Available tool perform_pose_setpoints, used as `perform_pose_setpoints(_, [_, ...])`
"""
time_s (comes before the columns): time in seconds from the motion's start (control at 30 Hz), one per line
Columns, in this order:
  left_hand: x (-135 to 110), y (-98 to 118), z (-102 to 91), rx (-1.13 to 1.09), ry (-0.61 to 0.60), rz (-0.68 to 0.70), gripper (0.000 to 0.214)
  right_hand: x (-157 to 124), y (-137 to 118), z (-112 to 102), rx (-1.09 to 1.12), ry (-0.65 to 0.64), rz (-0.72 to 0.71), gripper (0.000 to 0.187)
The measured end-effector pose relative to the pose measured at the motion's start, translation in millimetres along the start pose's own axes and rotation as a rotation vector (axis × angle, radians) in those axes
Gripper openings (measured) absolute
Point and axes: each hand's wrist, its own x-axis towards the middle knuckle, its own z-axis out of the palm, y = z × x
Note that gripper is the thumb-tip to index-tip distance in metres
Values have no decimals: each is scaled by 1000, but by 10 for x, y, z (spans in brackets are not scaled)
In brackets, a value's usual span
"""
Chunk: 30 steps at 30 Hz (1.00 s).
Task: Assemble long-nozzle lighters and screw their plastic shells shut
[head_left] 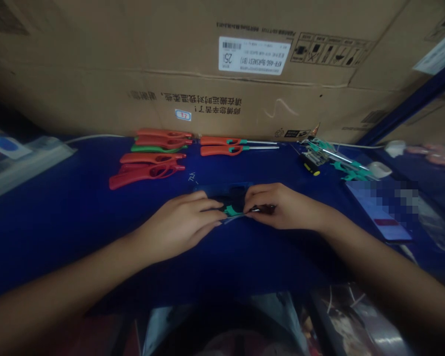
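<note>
My left hand (187, 220) is closed, its thumb and fingers pinching the end of a small green plastic part (231, 211). Facing it, my right hand (282, 205) is closed too, with its fingertips at the other end of that part. A dark, shiny slim object (262, 209) shows between the right fingers; its kind is not clear. Just behind the fingers lies a blue case-like piece (222, 189), partly covered by both hands. The fingers hide most of what lies between them.
Red lighter shells (148, 170) and orange long-nosed lighters (222, 150) lie behind my hands. To the right are green parts with metal tubes (343, 158), a black-and-yellow screwdriver (310, 165) and a phone (381, 210). A large cardboard box (170, 64) walls the back of the blue table (77, 217).
</note>
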Motion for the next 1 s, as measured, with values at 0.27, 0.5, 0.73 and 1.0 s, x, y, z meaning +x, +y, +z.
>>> perform_pose_setpoints(0.27, [19,10,-12,-8,-11,-13,25,-16,-10,-14,-51,-5,-52,15])
perform_pose_setpoints(0.5, [20,-2,-10,-22,4,-9,25,-20,-24,-24,-47,-2,-77,15])
perform_pose_setpoints(0.73, [21,-24,-10,-27,35,5,24,-29,184,-190,-354,379,221,17])
perform_pose_setpoints(1.0, [32,-103,10,-12,96,21,23,-402,864,-797,-763,493,1096,39])
